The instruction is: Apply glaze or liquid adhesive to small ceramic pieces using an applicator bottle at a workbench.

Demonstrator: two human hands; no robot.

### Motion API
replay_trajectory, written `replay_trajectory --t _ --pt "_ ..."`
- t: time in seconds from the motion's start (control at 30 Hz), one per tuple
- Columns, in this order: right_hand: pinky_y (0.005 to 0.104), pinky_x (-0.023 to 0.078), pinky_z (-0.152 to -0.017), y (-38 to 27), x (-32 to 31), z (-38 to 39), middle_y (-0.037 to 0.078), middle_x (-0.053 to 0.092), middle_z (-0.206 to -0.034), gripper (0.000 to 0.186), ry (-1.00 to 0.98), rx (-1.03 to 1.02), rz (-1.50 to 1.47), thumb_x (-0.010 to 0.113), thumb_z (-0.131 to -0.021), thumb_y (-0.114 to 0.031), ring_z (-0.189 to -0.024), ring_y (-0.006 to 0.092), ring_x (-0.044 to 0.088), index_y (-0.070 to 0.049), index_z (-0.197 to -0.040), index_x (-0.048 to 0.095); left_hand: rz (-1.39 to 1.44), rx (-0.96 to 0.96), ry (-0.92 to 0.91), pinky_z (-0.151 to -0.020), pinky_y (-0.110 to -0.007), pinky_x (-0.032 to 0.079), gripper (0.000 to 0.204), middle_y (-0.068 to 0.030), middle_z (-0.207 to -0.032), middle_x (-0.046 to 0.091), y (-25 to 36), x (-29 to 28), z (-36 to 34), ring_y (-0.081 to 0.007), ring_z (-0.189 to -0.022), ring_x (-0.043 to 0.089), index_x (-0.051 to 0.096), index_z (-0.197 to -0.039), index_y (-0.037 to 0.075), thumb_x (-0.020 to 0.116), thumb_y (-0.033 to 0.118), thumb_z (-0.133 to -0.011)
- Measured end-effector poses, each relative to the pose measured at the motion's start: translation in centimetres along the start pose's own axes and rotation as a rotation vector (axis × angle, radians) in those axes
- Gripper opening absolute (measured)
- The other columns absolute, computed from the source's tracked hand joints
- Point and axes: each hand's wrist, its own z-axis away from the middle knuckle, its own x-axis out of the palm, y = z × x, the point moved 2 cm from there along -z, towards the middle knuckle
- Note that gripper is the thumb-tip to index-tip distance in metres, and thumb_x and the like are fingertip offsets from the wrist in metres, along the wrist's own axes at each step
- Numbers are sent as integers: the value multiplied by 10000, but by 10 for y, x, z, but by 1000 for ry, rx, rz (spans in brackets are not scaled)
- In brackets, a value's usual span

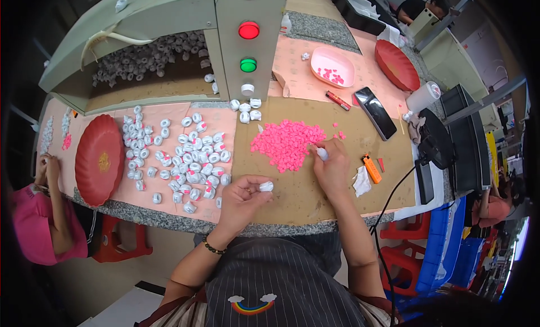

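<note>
The left hand [243, 196] has its grip closed on a white cap [266, 186]; the right hand [332, 166] pinches another white piece [322, 153] beside the pink pile [287, 142].

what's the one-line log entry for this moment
left hand: holds small white part | right hand: at pink pieces pile, white part in fingers | white parts spread left

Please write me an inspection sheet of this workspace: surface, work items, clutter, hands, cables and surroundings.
Surface: brown and pink bench top, stone edge.
Job's things: pink pieces pile; white caps spread at left.
Clutter: phone, orange lighter, pink dish, red plates.
Hands: left hand holds one white cap; right hand at the pile's edge, pinching a small white piece.
Cables: black cable over the right edge.
Surroundings: machine panel with red and green lights; other people at both sides.
</note>
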Motion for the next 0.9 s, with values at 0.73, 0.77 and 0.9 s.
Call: replay_trajectory --t 0.73,0.77,0.9 --pt "436 434 -667 -9 -9 3 174 528 -786 214 -91 -212 57 539 -640 95 -767 366 530 -6 -828 524 155 6 30 -746 -288 538 270 -139 -1022 619 17 9 -6 -159 -832 624 532 -1093 -56 596 -58 -830" --pt "449 432 -662 -11 -10 12 174 522 -786 239 -127 -148 56 538 -630 98 -767 373 527 -11 -842 520 142 58 80 -746 -288 538 270 -139 -1022 619 23 1 -11 -159 -832 624 532 -1093 -56 596 -58 -830" --pt "455 436 -663 -9 -34 52 185 514 -830 272 -147 -83 65 544 -616 100 -808 384 527 -8 -864 518 78 254 247 -744 -285 536 327 -117 -943 614 79 -34 -54 -171 -819 625 496 -1121 -64 596 -78 -809"
